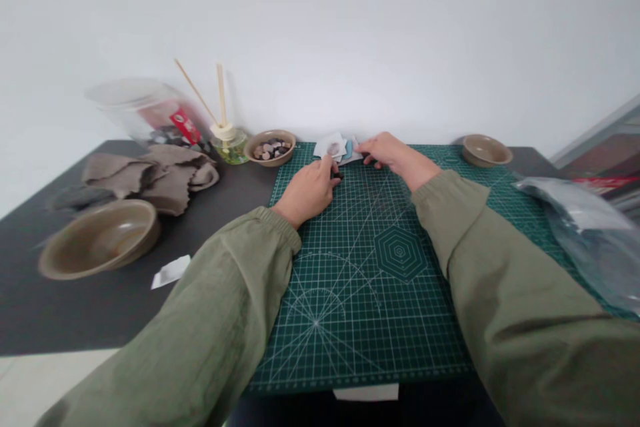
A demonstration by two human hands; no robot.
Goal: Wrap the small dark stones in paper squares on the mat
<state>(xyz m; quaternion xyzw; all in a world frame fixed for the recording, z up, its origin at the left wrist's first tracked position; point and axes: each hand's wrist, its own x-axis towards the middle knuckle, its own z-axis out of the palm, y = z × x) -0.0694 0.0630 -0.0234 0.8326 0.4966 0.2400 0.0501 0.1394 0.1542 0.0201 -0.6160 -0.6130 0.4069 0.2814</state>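
At the far edge of the green cutting mat (pixel 350 267), a small pile of white paper pieces (pixel 324 145) lies against the wall, with a light blue piece (pixel 349 149) among them. My left hand (pixel 309 191) is closed, thumb and forefinger at the near edge of a white slip with a grey mark (pixel 335 146). Something dark shows beside its curled fingers; I cannot tell what. From the right, my right hand (pixel 389 152) reaches the pile's right edge, fingers bent and forefinger tip on the paper. Its grip is partly hidden.
Left of the mat stand a bowl of pebbles (pixel 271 149), a reed diffuser (pixel 229 143), a clear jar (pixel 150 113), a crumpled brown cloth (pixel 155 173), a larger bowl (pixel 103 240) and a torn paper (pixel 171 271). Rightward are a small bowl (pixel 487 150) and a plastic bag (pixel 590 233).
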